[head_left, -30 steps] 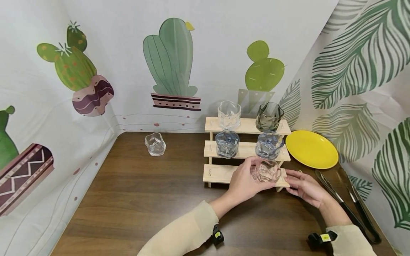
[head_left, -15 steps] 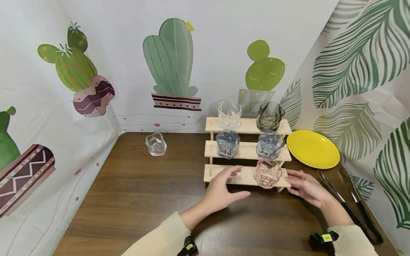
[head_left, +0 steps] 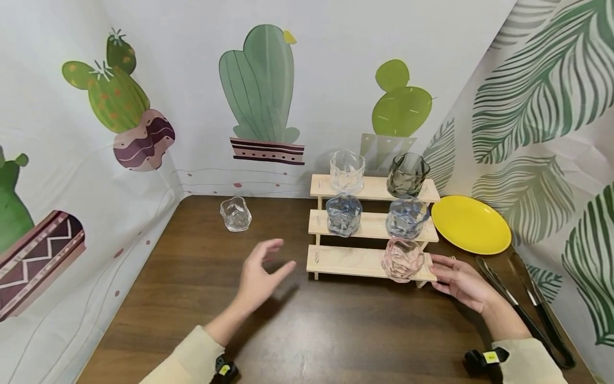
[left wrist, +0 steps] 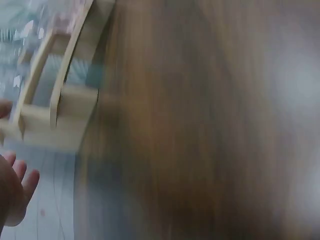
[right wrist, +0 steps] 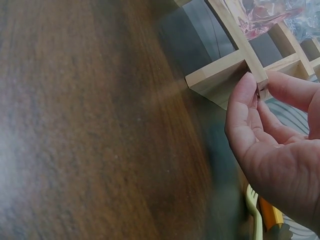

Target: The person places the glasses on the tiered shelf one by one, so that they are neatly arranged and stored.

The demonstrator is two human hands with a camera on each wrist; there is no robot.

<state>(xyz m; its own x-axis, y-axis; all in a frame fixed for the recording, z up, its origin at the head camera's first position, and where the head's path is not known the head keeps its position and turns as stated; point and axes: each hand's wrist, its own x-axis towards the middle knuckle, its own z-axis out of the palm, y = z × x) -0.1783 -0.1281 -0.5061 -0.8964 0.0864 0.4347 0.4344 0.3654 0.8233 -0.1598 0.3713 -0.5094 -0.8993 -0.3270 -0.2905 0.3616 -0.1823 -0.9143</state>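
A three-tier wooden display rack [head_left: 352,260] stands right of the middle. My right hand [head_left: 462,282] pinches the right end of its lowest board; in the right wrist view the thumb and fingers [right wrist: 287,90] meet at that board end. Beside them on the lowest tier sits a pink glass [head_left: 403,260]. Two blue glasses, one left [head_left: 344,215] and one right, stand on the middle tier. On top are a clear glass [head_left: 347,172] and a grey glass [head_left: 408,175]. My left hand [head_left: 259,277] is over the table left of the rack, fingers spread, holding nothing. Another clear glass [head_left: 236,214] stands farther back on the table.
A yellow plate [head_left: 471,224] lies right of the rack. Black-handled tongs [head_left: 520,309] lie along the table's right side. A fork [right wrist: 254,210] shows near the right hand in the right wrist view. Printed cloth walls enclose the back and sides.
My left hand has let go of the pink glass on the lowest tier and moved left, away from the rack. The right hand keeps its place at the board end.
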